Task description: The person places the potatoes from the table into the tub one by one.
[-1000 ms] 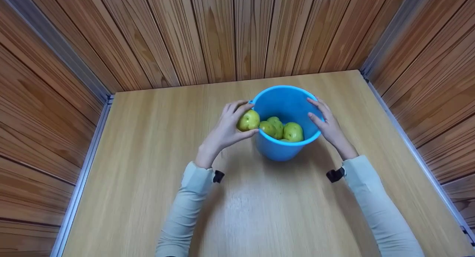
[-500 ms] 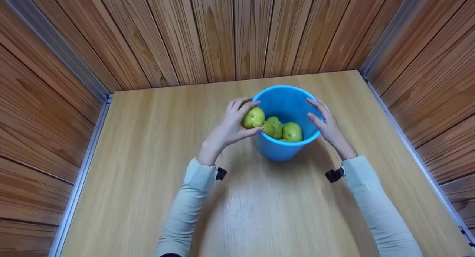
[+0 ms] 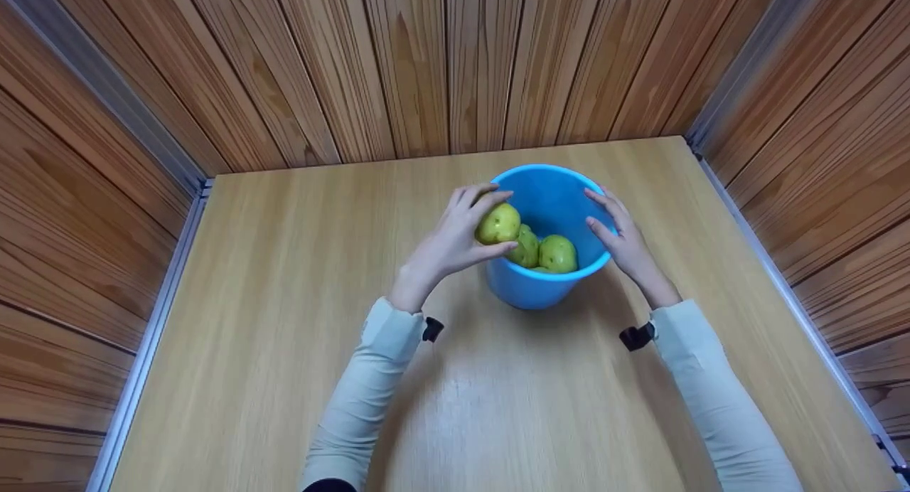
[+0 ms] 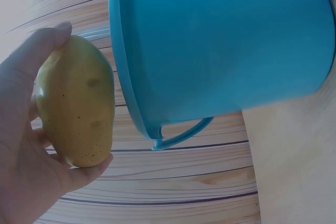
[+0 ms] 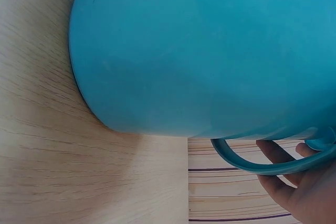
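Note:
My left hand (image 3: 455,239) holds a yellow-green potato (image 3: 498,223) between thumb and fingers, over the left side of the blue bucket's rim. Seen from the left wrist, this potato (image 4: 76,102) is oval, with dark specks and shallow dimples, beside the rim. The blue bucket (image 3: 530,291) stands upright on the table, and several similar potatoes (image 3: 558,254) lie inside it. My right hand (image 3: 625,239) grips the bucket's right rim, with thumb and a finger reaching over the inside. In the right wrist view, its fingers (image 5: 278,190) show behind the blue handle (image 5: 262,167).
The bucket stands toward the back of a light wooden table (image 3: 284,321). Wood-panelled walls (image 3: 426,65) rise at the back and both sides, with metal rails (image 3: 153,314) along the side edges. Another handle (image 4: 184,136) shows on the bucket in the left wrist view.
My left hand has moved right with the potato, from beside the bucket's left rim to over it. The right hand stays at the right rim, and the bucket stays in place.

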A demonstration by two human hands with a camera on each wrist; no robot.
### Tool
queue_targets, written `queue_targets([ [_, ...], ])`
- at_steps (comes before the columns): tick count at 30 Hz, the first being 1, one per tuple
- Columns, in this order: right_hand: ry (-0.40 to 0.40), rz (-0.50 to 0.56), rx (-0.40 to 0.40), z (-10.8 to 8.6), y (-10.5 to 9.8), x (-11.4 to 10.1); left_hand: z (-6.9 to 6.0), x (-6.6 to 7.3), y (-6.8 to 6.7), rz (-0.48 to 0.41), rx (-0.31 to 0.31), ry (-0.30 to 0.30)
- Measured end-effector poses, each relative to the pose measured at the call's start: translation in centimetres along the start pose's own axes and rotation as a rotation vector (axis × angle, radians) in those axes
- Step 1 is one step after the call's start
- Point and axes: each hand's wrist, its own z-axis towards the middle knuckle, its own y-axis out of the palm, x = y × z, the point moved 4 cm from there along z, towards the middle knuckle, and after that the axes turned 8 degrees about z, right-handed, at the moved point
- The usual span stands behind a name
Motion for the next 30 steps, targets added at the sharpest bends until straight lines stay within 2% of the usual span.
queue_targets([
  [15,0.002,-0.012,0.003,-0.1,0.0,0.0,1.1,0.6,1.0,0.010,-0.038,0.003],
  [25,0.014,-0.017,0.001,0.0,0.1,-0.1,1.9,0.6,1.7,0.002,-0.066,-0.015],
  [30,-0.016,-0.012,0.001,0.1,0.0,-0.3,2.2,0.6,2.0,0.000,-0.065,-0.005],
])
